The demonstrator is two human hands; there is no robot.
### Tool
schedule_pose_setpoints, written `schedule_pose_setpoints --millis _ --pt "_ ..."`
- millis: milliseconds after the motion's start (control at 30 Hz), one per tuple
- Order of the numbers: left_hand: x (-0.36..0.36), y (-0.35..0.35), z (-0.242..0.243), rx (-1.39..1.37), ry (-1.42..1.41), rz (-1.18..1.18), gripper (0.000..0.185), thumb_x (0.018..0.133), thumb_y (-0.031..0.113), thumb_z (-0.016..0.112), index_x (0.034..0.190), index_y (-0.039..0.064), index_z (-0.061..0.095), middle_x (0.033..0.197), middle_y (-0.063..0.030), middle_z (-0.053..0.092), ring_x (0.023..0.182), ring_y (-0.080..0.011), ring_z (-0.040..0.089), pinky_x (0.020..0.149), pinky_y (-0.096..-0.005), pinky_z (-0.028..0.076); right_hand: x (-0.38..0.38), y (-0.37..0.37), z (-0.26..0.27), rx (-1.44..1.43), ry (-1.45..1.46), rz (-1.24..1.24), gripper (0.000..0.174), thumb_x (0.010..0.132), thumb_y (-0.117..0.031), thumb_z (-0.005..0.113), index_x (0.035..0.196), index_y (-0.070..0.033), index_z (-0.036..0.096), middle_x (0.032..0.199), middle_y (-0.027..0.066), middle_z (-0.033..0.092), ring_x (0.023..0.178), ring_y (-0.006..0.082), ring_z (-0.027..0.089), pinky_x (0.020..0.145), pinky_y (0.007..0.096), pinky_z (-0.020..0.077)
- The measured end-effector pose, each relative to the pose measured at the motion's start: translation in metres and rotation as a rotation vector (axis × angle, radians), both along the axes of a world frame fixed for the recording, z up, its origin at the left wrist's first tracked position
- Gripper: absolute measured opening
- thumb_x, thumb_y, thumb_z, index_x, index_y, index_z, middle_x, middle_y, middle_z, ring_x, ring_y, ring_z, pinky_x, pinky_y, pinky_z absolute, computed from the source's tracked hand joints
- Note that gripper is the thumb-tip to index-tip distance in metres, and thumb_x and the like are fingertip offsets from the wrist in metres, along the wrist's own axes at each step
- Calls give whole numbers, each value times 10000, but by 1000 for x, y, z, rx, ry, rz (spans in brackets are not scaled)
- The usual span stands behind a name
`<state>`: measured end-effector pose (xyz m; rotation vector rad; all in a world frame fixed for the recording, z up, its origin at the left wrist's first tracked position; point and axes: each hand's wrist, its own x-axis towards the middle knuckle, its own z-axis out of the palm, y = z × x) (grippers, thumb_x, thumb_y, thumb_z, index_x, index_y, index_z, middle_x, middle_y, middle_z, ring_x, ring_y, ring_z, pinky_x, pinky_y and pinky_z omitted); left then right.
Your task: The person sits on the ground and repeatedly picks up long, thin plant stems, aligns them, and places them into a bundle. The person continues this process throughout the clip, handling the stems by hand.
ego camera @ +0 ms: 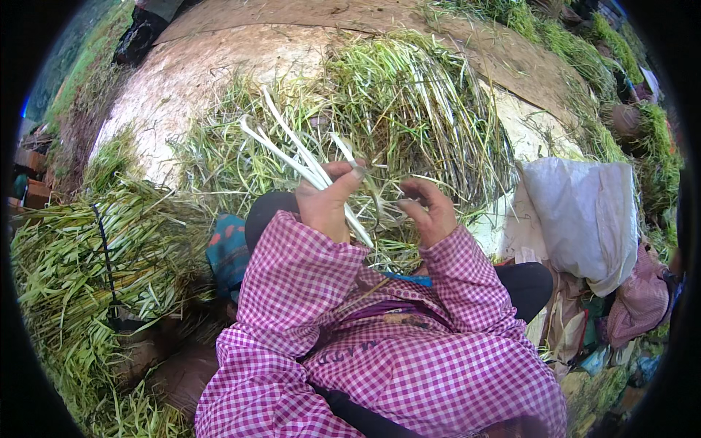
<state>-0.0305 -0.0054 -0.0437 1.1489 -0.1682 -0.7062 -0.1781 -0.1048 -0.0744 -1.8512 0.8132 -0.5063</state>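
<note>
Several long white stalks, like peeled spring onions (293, 150), lie across the palm of my left hand (328, 202), which is closed around them. Their lower ends show below that hand, near the cuff. Between its thumb and forefinger is another, shorter stalk (342, 147), with a thin darker strip hanging down. My right hand (432, 211) is just to the right, its fingers curled and the thumb a little apart from them. Pale thin strands lie by its fingertips; whether it pinches any cannot be made out. Beneath both hands are loose peelings (391, 254).
A large heap of green-and-white stalks (411, 115) lies ahead on a pale sheet (164, 104). At left is a big bundle of stalks tied with dark cord (107, 252). A white sack (583, 216) is at right, above a checked cloth (638, 298). More greenery edges the far right.
</note>
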Motion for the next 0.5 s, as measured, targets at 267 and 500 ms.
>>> schedule_pose_setpoints --millis 267,500 --pt "-21 -2 0 28 322 -127 96 767 -23 606 799 54 557 1030 -119 618 921 -205 591 698 -349 501 23 19 15 -351 -325 21 131 750 14 618 873 14 572 728 87 556 650 175 564 573 269 442" --pt "-38 -5 -1 -22 183 -107 125 740 -42 622 790 59 568 1094 -94 597 907 -153 575 661 -279 458 3 37 8 247 -440 -225 56 822 -3 549 863 34 557 702 61 567 593 86 515 547 210 414"
